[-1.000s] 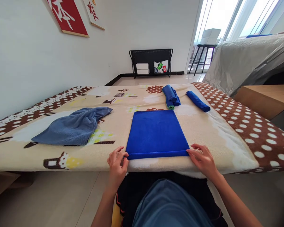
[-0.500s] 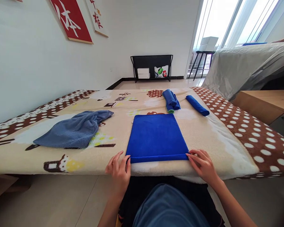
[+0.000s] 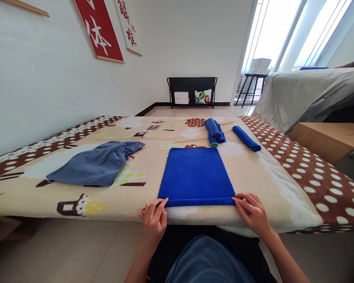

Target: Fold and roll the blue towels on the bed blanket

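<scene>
A bright blue towel (image 3: 197, 173) lies flat at the near edge of the bed, its near edge turned up into a narrow fold. My left hand (image 3: 155, 217) is at the left end of this fold, fingers closed on the corner. At the right end, my right hand (image 3: 253, 211) pinches the other corner between thumb and fingertips. Beyond the towel sits a bundle of rolled blue towels (image 3: 214, 131) with a green edge. A single rolled blue towel (image 3: 246, 138) lies to its right. Off to the left, a crumpled grey-blue towel (image 3: 97, 163) is spread loosely.
A cream patterned blanket (image 3: 147, 165) with brown polka-dot borders covers the bed. On the right stands a wooden box (image 3: 327, 137) beside plastic-covered furniture (image 3: 306, 90), with part of another person's arm (image 3: 352, 63) behind. A black rack (image 3: 191, 90) stands against the far wall.
My left hand has moved slightly right and its fingers have closed on the fold's left corner. My right hand keeps its pinch. The view has tilted up a little.
</scene>
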`<state>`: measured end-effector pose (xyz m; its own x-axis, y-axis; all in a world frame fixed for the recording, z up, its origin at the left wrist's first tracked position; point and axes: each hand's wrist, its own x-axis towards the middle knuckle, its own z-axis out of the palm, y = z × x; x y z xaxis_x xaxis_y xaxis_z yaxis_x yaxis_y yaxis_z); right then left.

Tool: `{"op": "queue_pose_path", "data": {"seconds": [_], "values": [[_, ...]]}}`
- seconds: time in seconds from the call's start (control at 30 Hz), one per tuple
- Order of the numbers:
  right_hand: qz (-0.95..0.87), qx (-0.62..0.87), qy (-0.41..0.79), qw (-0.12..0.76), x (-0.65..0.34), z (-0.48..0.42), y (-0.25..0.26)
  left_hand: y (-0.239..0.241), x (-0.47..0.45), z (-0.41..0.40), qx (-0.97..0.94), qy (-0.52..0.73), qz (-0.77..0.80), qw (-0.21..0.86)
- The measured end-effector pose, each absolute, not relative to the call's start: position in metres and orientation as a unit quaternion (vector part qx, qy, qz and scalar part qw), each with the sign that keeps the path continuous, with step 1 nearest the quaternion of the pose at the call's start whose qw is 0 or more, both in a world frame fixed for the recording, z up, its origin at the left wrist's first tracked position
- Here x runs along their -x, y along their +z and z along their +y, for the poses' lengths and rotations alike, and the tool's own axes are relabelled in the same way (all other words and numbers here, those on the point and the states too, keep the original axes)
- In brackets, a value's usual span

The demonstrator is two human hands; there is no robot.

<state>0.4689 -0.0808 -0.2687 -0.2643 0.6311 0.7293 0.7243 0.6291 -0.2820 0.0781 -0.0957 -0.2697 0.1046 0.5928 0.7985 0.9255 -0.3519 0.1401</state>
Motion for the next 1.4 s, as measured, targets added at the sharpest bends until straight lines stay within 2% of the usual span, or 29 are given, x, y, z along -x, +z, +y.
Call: {"op": "queue_pose_path", "data": {"seconds": [0.63,0.77,0.87,1.03,1.27,1.4], "values": [[-0.775,0.457,-0.066,0.432,-0.464,-0.088,-0.274,-0.259,-0.093,-0.106,0.690,-0.389,-0.551,0.263],[-0.776,0.455,-0.067,0.431,-0.465,-0.086,-0.276,-0.268,-0.113,-0.116,0.771,-0.391,-0.460,0.205],[-0.776,0.454,-0.071,0.432,-0.465,-0.085,-0.277,-0.269,-0.131,-0.119,0.853,-0.345,-0.367,0.136],[-0.762,0.463,-0.091,0.443,-0.461,-0.087,-0.278,-0.261,-0.148,-0.114,0.866,-0.255,-0.412,0.119],[-0.708,0.520,-0.134,0.459,-0.424,-0.101,-0.265,-0.261,-0.149,-0.114,0.863,-0.243,-0.428,0.116],[-0.788,0.429,-0.093,0.432,-0.382,-0.112,-0.249,-0.263,-0.150,-0.114,0.860,-0.245,-0.430,0.119]]}}
